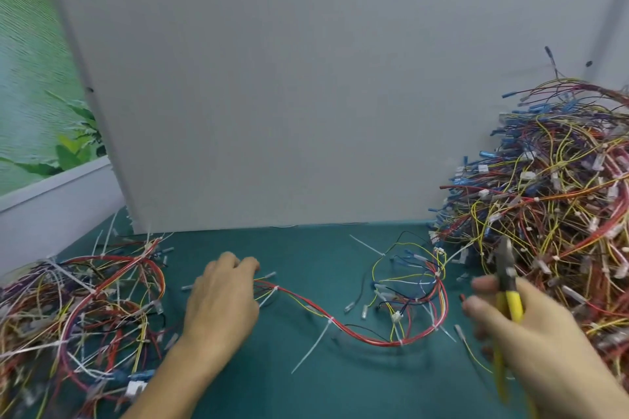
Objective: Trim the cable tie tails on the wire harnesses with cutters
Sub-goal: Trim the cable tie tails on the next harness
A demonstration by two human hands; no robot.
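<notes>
Between my hands, the harness (360, 337) lies on the mat (306, 395), one tie tail (311, 349) sticking out. My left hand (221, 299) curls around its end, and my right hand (531, 333) grips the cutters (510, 303).

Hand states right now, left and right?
Left hand: fingers curled on the end of the harness.
Right hand: holding the yellow-handled cutters.

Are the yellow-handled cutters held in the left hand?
No, the right hand grips the cutters; the left hand holds a wire harness.
</notes>
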